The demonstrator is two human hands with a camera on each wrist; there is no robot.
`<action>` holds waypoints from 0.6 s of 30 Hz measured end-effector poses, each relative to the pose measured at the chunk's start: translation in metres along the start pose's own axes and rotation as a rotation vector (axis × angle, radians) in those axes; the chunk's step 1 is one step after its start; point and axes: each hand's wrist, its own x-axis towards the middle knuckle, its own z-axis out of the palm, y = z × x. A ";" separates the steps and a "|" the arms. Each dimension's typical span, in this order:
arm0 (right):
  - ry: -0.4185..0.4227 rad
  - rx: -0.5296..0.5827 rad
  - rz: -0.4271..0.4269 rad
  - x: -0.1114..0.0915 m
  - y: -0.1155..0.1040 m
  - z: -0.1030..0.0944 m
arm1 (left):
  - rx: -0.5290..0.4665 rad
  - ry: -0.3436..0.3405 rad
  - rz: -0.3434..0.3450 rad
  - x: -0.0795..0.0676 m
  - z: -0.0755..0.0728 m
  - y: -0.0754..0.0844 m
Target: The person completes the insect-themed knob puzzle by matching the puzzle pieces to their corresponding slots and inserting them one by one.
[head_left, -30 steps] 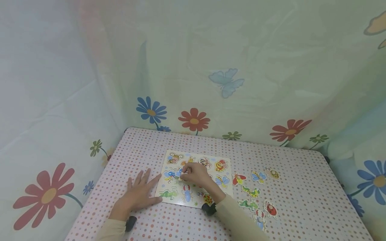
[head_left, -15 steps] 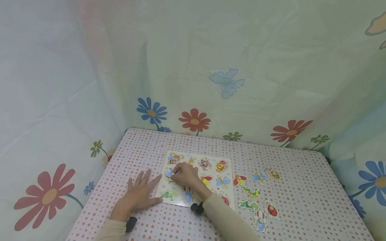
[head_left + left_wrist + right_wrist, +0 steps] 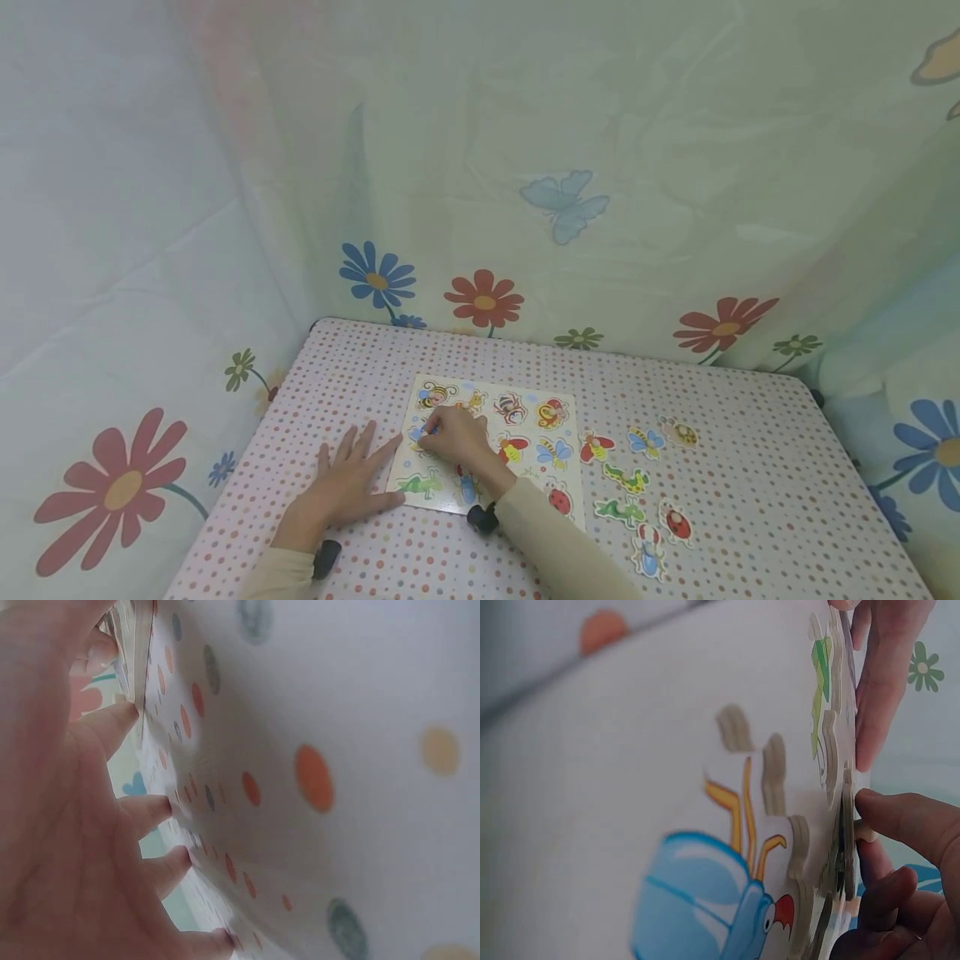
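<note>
A flat insect puzzle board [image 3: 487, 492] lies on the table, printed with coloured bugs in shallow cut-outs. My right hand [image 3: 461, 435] is over its left middle part. In the right wrist view, thumb and finger pinch the small knob of a puzzle piece [image 3: 846, 840], seen edge-on and close against the board; its picture is hidden there. Under the fingertips in the head view, some blue of an insect shows. My left hand [image 3: 348, 483] lies with fingers spread at the board's left side, thumb and index tip at its edge.
Loose puzzle pieces lie right of the board: a red-winged bug [image 3: 596, 447], a blue-winged bee [image 3: 646, 442], a caterpillar [image 3: 626, 478], a green grasshopper [image 3: 619, 511], a ladybird [image 3: 677, 522], a blue beetle [image 3: 648, 552] and others. A flowered curtain [image 3: 645, 250] hangs behind the dotted table [image 3: 780, 500].
My right hand has moved left across the board with the puzzle piece, down to the blue insect spot at its left side. The left hand has stayed put.
</note>
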 end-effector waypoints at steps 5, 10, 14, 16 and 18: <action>-0.009 -0.016 0.013 0.002 -0.001 0.004 | 0.004 -0.004 -0.003 0.000 -0.001 0.001; -0.019 -0.015 0.022 0.003 -0.002 0.006 | 0.012 -0.002 -0.003 0.000 0.000 0.000; -0.025 -0.009 0.028 0.003 -0.003 0.006 | 0.016 0.000 -0.002 0.000 0.001 -0.001; -0.030 -0.008 0.030 0.002 -0.003 0.006 | 0.011 -0.001 -0.001 0.000 0.001 -0.001; -0.037 -0.011 0.035 0.002 -0.004 0.006 | 0.010 -0.002 -0.001 0.000 0.000 -0.001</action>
